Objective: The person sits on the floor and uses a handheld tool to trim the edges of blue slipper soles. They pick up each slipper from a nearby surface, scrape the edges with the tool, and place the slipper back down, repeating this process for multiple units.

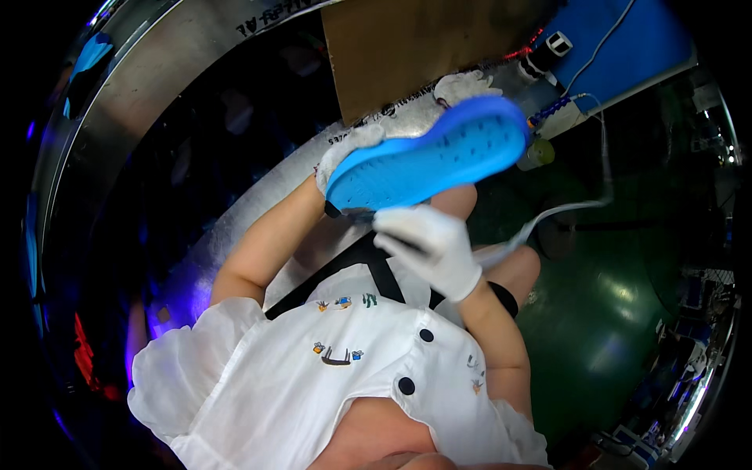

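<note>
Blue shoe sole (431, 160): in the middle of the scene, raised in front of the person's body, tilted, with the face of small dark marks turned to the camera. Held at its left end by the left hand (345, 157), in a white glove. Just beside the near edge, the right hand (431, 247), also in a white glove, blurred, with fingers bent and rather close together; cannot tell for sure about any hold there. At the near left corner of the sole, a small dark shape (332, 210), too unclear to name. Behind, on the far side, a brown cardboard sheet (423, 55), and to its right a blue panel (634, 47). On the right, a pale cable (564, 207) above green floor (603, 337).
</note>
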### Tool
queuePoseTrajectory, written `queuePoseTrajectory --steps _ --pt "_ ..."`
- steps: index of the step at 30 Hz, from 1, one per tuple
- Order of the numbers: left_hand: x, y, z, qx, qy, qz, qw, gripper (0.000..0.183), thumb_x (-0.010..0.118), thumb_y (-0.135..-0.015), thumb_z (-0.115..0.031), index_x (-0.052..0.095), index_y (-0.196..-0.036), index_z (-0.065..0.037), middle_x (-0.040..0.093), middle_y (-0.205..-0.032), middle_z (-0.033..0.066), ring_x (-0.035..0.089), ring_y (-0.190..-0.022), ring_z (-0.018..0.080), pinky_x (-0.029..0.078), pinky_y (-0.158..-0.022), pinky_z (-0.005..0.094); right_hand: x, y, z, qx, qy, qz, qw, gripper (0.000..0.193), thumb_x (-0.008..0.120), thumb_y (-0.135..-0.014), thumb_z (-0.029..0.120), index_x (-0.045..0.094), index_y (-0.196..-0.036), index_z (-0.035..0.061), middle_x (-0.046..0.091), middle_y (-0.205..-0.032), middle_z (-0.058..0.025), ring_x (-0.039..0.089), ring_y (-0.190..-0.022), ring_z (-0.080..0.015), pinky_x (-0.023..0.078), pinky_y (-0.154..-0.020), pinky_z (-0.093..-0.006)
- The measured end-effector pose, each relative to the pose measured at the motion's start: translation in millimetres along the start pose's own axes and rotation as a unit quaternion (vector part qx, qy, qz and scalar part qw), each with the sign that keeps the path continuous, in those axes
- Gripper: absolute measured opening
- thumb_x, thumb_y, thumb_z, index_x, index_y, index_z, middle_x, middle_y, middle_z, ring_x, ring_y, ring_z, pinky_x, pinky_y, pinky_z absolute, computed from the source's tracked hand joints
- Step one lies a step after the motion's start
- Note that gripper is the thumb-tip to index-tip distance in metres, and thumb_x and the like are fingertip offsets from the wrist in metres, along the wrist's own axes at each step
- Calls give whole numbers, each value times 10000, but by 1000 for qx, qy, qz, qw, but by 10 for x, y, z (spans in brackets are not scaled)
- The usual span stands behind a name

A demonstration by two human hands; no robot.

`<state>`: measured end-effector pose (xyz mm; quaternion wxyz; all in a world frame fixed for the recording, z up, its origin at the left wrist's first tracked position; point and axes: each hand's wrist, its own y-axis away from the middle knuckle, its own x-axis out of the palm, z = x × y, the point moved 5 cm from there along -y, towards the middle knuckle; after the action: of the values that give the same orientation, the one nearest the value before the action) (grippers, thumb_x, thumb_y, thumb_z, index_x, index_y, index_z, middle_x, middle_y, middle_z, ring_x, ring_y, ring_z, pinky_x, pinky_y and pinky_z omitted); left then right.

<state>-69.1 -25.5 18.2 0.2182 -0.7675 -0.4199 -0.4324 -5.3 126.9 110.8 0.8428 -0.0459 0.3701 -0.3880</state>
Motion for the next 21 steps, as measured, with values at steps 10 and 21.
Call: queuePoseTrajectory --steps 10,21 --pt "271 -80 -522 293 -525 103 792 398 639 -915 -328 705 -1099 18 710 -1011 141 685 -919 197 550 -871 314 -62 44 304 -98 207 71 971 250 793 -714 37 715 -951 44 725 -1020 -110 651 -692 -235 531 -611 -314" --pt "-30 -203 -486 -11 -430 -68 900 430 606 -964 -313 606 -1348 -119 616 -1302 107 602 -1176 243 480 -1034 353 -503 -22 138 -76 125 -31 989 281 803 -679 -2 729 -945 47 727 -1038 -124 649 -708 -246 530 -638 -323"
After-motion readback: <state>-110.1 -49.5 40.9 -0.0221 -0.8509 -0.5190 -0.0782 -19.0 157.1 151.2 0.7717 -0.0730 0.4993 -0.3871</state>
